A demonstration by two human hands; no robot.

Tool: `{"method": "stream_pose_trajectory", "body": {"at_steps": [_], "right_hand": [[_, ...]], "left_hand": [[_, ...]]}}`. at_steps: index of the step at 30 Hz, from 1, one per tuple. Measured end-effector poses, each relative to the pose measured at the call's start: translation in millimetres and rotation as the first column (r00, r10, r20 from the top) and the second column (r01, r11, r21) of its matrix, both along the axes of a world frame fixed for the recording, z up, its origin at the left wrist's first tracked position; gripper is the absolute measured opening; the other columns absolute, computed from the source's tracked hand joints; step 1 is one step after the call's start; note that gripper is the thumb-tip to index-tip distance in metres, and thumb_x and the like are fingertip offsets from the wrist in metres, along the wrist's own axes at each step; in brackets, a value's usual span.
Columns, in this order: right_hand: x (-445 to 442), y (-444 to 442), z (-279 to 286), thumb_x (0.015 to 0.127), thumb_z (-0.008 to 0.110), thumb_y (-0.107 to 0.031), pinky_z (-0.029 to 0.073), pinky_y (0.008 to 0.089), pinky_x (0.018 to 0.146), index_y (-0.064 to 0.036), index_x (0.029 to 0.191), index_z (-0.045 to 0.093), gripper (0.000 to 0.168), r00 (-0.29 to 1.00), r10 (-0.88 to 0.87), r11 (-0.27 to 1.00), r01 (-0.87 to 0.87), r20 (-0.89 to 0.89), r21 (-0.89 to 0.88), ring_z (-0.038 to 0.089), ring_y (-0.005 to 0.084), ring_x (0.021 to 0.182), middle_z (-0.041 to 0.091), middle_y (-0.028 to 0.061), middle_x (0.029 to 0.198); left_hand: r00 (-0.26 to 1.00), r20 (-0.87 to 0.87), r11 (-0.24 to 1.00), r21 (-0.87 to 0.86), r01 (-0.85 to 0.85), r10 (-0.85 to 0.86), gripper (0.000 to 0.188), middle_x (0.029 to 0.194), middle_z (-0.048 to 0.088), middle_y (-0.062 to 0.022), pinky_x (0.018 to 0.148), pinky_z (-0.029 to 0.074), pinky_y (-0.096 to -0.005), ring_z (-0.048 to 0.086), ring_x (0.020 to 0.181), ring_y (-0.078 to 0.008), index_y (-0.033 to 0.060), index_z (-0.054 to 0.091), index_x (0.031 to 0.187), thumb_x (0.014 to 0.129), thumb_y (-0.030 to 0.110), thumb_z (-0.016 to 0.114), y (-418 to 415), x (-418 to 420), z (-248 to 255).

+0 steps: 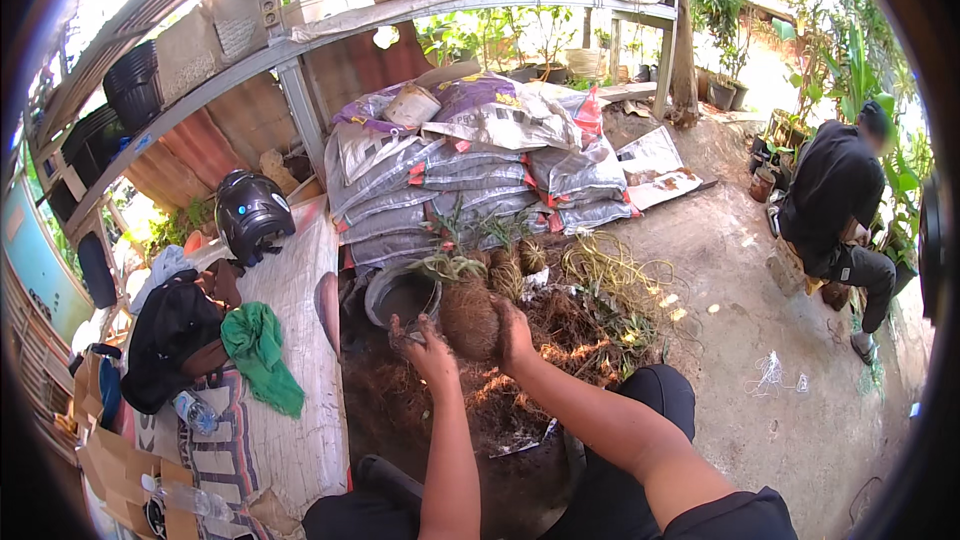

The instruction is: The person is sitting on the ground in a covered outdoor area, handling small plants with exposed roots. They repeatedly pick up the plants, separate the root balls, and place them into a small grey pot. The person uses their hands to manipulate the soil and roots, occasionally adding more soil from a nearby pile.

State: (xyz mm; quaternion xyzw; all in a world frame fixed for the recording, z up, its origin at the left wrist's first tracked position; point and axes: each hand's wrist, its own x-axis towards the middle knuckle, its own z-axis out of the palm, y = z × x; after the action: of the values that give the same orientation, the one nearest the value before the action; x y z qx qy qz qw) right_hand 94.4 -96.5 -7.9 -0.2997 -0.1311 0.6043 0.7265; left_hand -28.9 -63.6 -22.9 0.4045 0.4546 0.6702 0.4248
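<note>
A brown, fibrous root ball (469,321) with green leaves at its top is held up in front of me. My right hand (513,331) grips its right side. My left hand (426,349) is beside its lower left, palm up with curled fingers; a small dark thing seems to be at the fingertips, too small to name. Behind the left hand stands a grey bucket (403,294) with dark contents. Several similar fibre-wrapped plants (507,275) stand just beyond the held one. Loose brown fibre (570,330) lies on the ground below and to the right.
Stacked grey sacks (480,187) rise behind the plants. Yellow-green twine (619,262) lies to the right. On the left, a table (311,360) bears a dark helmet (253,216), a green cloth (259,356) and plastic bottles. Another person (832,195) sits at the far right.
</note>
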Motion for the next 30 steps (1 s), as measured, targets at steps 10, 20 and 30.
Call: {"method": "stream_pose_trajectory", "body": {"at_steps": [10, 20, 30], "right_hand": [[-6, -25, 14, 0.093, 0.065, -0.019, 0.050, 0.0340, 0.090, 0.002, 0.131, 0.054, 0.044, 0.937, -0.248, 0.967, 0.224, 0.248, 0.123, 0.059, 0.0207, 0.106, 0.062, 0.0137, 0.121], [-7, -29, 6, 0.098, 0.057, -0.031, 0.035, 0.0334, 0.108, -0.003, 0.142, 0.045, 0.053, 0.714, -0.080, 0.976, -0.086, 0.695, 0.201, 0.047, 0.0226, 0.127, 0.051, 0.0155, 0.139], [26, -27, 18, 0.100, 0.052, -0.032, 0.028, 0.0406, 0.115, -0.003, 0.139, 0.046, 0.049, 0.295, -0.446, 0.888, 0.262, 0.845, 0.377, 0.035, 0.0314, 0.140, 0.040, 0.0187, 0.149]], "left_hand": [[0.958, -0.050, 0.958, -0.064, 0.278, -0.282, 0.076, 0.132, 0.057, -0.0167, 0.105, 0.043, -0.0416, 0.057, 0.118, -0.0307, -0.0010, 0.039, 0.142, 0.086, 0.036, 0.075, -36, 28, 24], [0.783, 0.474, 0.875, -0.052, 0.482, -0.403, 0.060, 0.123, 0.061, -0.0107, 0.090, 0.055, -0.0448, 0.063, 0.108, -0.0267, 0.0052, 0.051, 0.132, 0.083, 0.032, 0.075, -46, -3, 26], [0.874, 0.405, 0.959, 0.028, 0.284, -0.270, 0.055, 0.120, 0.061, -0.0112, 0.084, 0.058, -0.0449, 0.065, 0.104, -0.0270, 0.0043, 0.051, 0.129, 0.084, 0.029, 0.073, -33, -14, 17]]}}
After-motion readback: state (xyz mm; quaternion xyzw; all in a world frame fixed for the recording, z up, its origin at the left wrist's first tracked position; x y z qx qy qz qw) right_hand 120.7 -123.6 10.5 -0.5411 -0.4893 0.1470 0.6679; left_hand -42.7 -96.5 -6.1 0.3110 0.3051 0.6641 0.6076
